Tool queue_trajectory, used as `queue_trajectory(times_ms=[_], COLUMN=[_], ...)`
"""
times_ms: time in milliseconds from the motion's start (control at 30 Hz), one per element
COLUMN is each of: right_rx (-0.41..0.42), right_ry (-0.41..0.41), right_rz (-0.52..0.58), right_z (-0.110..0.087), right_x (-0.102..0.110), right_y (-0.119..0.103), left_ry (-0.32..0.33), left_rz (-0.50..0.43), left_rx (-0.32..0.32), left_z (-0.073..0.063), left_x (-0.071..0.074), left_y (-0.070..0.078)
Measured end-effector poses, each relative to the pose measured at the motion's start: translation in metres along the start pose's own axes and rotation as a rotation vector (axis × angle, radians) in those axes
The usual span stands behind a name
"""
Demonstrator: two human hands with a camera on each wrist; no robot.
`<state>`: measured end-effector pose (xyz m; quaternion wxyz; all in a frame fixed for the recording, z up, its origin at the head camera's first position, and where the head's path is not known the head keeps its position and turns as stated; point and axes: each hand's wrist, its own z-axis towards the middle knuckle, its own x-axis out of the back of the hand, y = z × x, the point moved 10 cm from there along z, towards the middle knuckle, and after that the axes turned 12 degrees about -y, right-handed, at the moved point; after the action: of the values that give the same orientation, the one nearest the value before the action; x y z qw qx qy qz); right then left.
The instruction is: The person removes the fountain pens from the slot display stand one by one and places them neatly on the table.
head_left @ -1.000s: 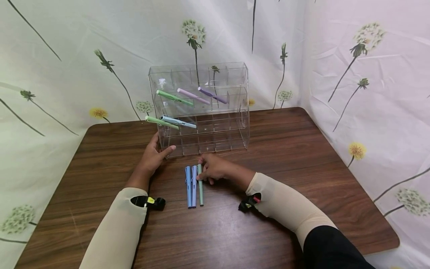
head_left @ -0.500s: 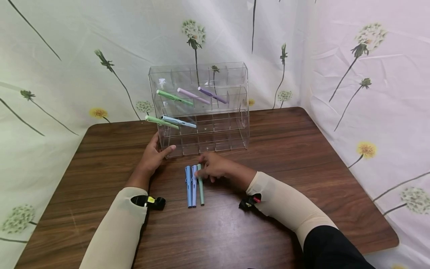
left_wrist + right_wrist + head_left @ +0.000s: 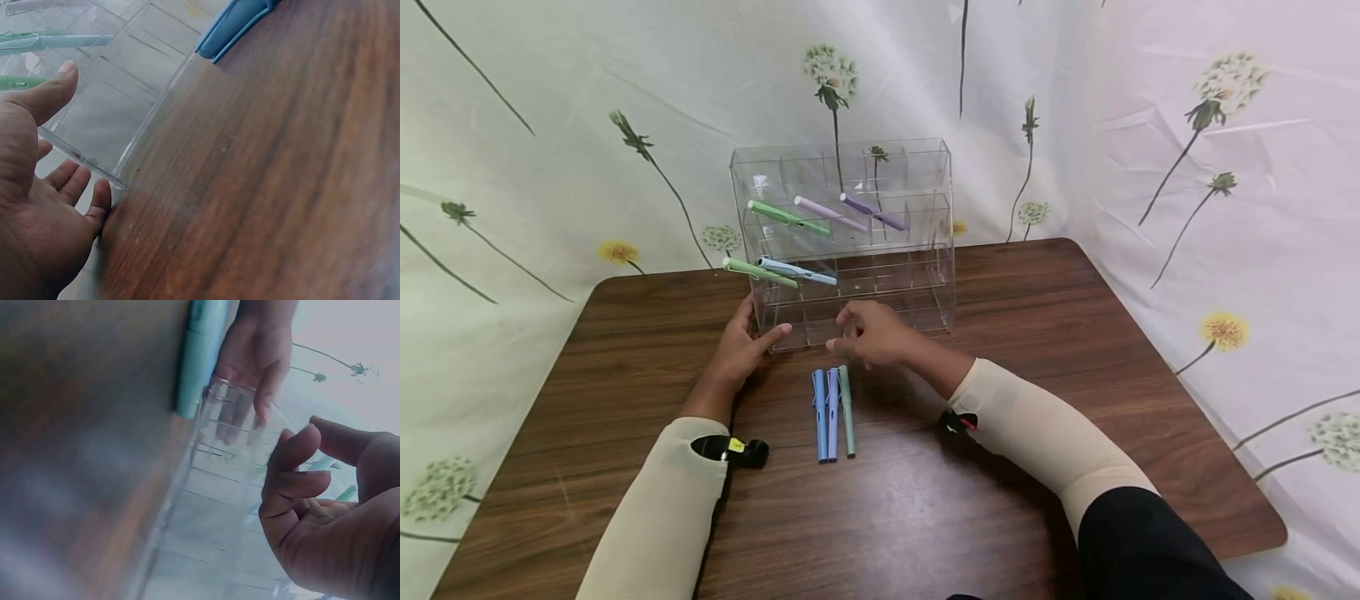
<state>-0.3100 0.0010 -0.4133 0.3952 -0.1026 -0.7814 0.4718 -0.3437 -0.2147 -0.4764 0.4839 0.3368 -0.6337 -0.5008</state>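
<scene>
In the head view a clear acrylic stand (image 3: 891, 321) with stepped compartments stands at the table's back. My left hand (image 3: 735, 354) rests at its lower left corner, thumb at the front and fingers straight along the side wall. My right hand (image 3: 876, 335) hovers before the lowest row, fingers loosely bent, thumb and index finger apart, holding nothing. Just below it on the table lie a blue pen (image 3: 821, 417), a lavender pen (image 3: 832, 417) and a green pen (image 3: 847, 412), side by side with their caps toward the stand.
Several pens lean in the stand: a green pen (image 3: 786, 217), a pink-lilac pen (image 3: 827, 212) and a purple pen (image 3: 872, 212) higher up, a light green pen (image 3: 760, 272) and a pale blue pen (image 3: 797, 272) lower. A flowered cloth (image 3: 685, 100) hangs behind the wooden table (image 3: 1060, 333).
My right hand has left the green pen and risen toward the stand's lowest row. The green pen tilted slightly earlier and stays on the table. My left hand stays put.
</scene>
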Motion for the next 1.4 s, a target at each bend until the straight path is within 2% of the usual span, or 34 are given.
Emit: queue_trajectory(times_ms=[267,467,867,1100,1400], right_rx=[0.168,0.206,0.22,0.217,0.219], right_ry=[0.162,0.256,0.393,0.439,0.473], right_rz=[-0.117,-0.161,-0.18,-0.195,-0.193], right_z=[0.009,0.023,0.045,0.053,0.058], right_x=[0.027,0.038,0.04,0.036,0.034], right_y=[-0.044,-0.059,-0.055,-0.05,-0.058], left_ry=[-0.003,-0.001,-0.005,-0.005,0.003], left_rz=[-0.008,0.004,0.023,0.031,0.044], left_rx=[0.007,0.005,-0.016,0.003,0.003], left_z=[0.001,0.0,-0.002,0.0,-0.001], left_x=[0.0,-0.001,0.0,0.001,0.003], left_y=[0.0,0.0,0.003,0.0,0.0])
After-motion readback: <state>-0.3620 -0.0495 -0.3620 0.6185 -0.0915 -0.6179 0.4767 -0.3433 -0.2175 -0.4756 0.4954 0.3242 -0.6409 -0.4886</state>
